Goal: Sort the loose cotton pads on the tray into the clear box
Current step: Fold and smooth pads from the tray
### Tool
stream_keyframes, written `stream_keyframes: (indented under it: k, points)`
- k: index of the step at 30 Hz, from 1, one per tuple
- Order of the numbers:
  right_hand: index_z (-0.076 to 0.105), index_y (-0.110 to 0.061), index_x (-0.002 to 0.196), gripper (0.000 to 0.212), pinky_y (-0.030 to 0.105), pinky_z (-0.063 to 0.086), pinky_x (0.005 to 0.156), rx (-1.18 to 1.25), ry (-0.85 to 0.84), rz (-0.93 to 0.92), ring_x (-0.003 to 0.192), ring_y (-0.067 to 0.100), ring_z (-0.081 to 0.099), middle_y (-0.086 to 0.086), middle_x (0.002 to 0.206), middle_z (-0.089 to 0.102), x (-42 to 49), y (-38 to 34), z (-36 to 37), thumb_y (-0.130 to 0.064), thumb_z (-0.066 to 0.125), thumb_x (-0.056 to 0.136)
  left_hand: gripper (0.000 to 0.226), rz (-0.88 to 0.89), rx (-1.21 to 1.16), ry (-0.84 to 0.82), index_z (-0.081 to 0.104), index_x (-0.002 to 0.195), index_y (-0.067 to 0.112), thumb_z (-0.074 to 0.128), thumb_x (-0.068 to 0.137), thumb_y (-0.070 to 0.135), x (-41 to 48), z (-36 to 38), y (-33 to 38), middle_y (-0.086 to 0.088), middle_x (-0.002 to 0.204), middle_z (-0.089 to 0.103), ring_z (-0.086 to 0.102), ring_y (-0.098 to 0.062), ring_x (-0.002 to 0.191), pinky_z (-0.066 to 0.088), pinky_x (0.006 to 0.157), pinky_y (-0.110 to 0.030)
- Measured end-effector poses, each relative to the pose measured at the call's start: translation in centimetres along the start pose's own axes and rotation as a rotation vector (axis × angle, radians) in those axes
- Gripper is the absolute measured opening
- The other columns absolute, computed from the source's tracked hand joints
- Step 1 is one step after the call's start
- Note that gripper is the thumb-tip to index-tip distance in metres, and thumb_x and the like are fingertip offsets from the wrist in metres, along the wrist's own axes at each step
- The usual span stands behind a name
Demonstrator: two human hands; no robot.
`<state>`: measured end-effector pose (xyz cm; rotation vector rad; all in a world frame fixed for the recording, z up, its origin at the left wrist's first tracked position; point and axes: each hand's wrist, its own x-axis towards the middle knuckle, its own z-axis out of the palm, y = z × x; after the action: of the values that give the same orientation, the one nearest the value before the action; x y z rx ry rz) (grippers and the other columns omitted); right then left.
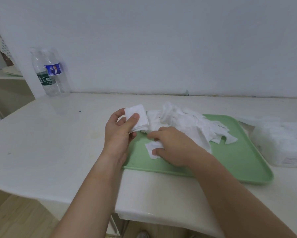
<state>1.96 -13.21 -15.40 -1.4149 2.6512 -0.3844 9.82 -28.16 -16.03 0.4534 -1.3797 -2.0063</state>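
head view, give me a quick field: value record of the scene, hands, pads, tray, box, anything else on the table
left hand: holds a small stack of pads between thumb and fingers
right hand: on the tray, fingers on a single pad
pile: loose pads heaped on the tray's far side
tray: green, flat on the table
box: clear, right of the tray, white pads inside
bottles: two clear plastic ones, far left by the wall
table: white

Loose white square pads heaped in a jumble across the far half of a green tray, one single pad lying apart near its front. Small stack raised above the tray's left edge. Clear box just right of the tray, filled with white pads.
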Motion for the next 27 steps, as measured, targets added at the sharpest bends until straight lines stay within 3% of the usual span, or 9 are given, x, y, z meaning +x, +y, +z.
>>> stream_keyframes:
  k: [2,4,6,8,11,14,16,21,27]
  points:
    - [0.045,-0.024,0.147,0.056,0.033,0.041,0.099,0.082,-0.024,0.013,0.118,0.019,0.049,-0.001,0.125,0.055,-0.1,-0.3,-0.1,-0.031,0.063,0.095,0.040,-0.006,0.003,0.005,0.059,0.128,0.011,0.073,0.091,0.013,0.1,-0.1,-0.1,0.006,0.082,0.071,0.061,-0.011,0.069,0.045,0.058,-0.024]
    - [0.051,-0.020,0.141,0.050,0.023,0.039,0.086,0.173,-0.032,0.007,0.099,0.009,0.051,-0.009,0.104,0.051,-0.1,-0.4,-0.2,-0.027,0.066,0.094,0.039,-0.010,0.007,0.014,0.060,0.128,0.011,0.073,0.091,0.014,0.1,-0.1,-0.1,0.005,0.085,0.070,0.062,-0.011,0.070,0.046,0.059,-0.024]
    - [0.065,-0.021,0.121,0.029,0.012,0.035,0.072,0.249,0.006,-0.016,0.082,-0.002,0.047,-0.018,0.089,0.044,-0.1,-0.3,-0.2,-0.023,0.067,0.093,0.035,-0.008,0.020,0.017,0.063,0.126,0.009,0.071,0.092,0.014,0.1,-0.1,-0.1,0.004,0.086,0.071,0.064,-0.009,0.071,0.049,0.061,-0.023]
    - [0.067,-0.025,0.097,0.008,0.006,0.036,0.068,0.379,0.064,-0.021,0.081,-0.007,0.050,-0.018,0.089,0.050,-0.2,-0.2,-0.3,-0.020,0.070,0.091,0.025,0.003,0.032,0.006,0.067,0.120,0.007,0.067,0.095,0.011,-0.1,0.0,0.0,0.001,0.087,0.072,0.067,-0.009,0.071,0.052,0.061,-0.021]
    - [0.063,-0.024,0.083,0.012,0.009,0.039,0.060,0.651,0.156,0.000,0.064,-0.004,0.056,-0.012,0.080,0.062,-0.2,-0.2,-0.8,-0.017,0.071,0.089,0.015,0.014,0.041,0.014,0.071,0.109,0.004,0.065,0.096,0.008,-0.2,0.0,0.0,-0.007,0.090,0.074,0.071,-0.016,0.074,0.058,0.066,-0.027]
    - [0.061,-0.018,0.086,0.010,0.021,0.045,0.062,0.868,0.248,0.027,0.063,0.009,0.056,-0.010,0.075,0.066,-0.4,-0.4,-1.5,-0.016,0.067,0.093,0.016,0.005,0.062,0.028,0.073,0.108,0.005,0.067,0.094,0.010,0.0,-0.2,-0.3,-0.011,0.096,0.077,0.073,-0.023,0.083,0.059,0.078,-0.035]
    - [0.056,-0.016,0.091,0.008,0.028,0.047,0.055,1.019,0.242,0.013,0.063,0.015,0.055,-0.008,0.071,0.065,-0.6,-0.5,-1.8,-0.015,0.062,0.098,0.018,-0.002,0.078,0.014,0.072,0.109,0.004,0.068,0.093,0.009,0.0,-0.2,-0.3,-0.012,0.097,0.076,0.072,-0.023,0.084,0.059,0.076,-0.034]
    - [0.060,-0.012,0.101,0.003,0.026,0.037,0.044,1.181,0.274,-0.031,0.050,0.015,0.050,0.001,0.071,0.063,-1.1,-0.3,-2.4,-0.011,0.061,0.099,0.022,-0.009,0.144,-0.092,0.073,0.110,0.001,0.072,0.089,0.009,-0.4,0.1,-0.4,-0.013,0.097,0.076,0.072,-0.023,0.085,0.057,0.070,-0.031]
    - [0.066,-0.010,0.107,0.022,0.022,0.050,0.064,1.211,0.294,-0.035,0.074,0.015,0.066,0.011,0.092,0.074,-1.1,0.0,-2.5,0.002,0.069,0.088,0.028,0.004,0.217,-0.138,0.076,0.100,0.003,0.082,0.077,0.018,-0.5,0.1,-0.5,-0.024,0.095,0.073,0.067,-0.028,0.081,0.054,0.076,-0.039]
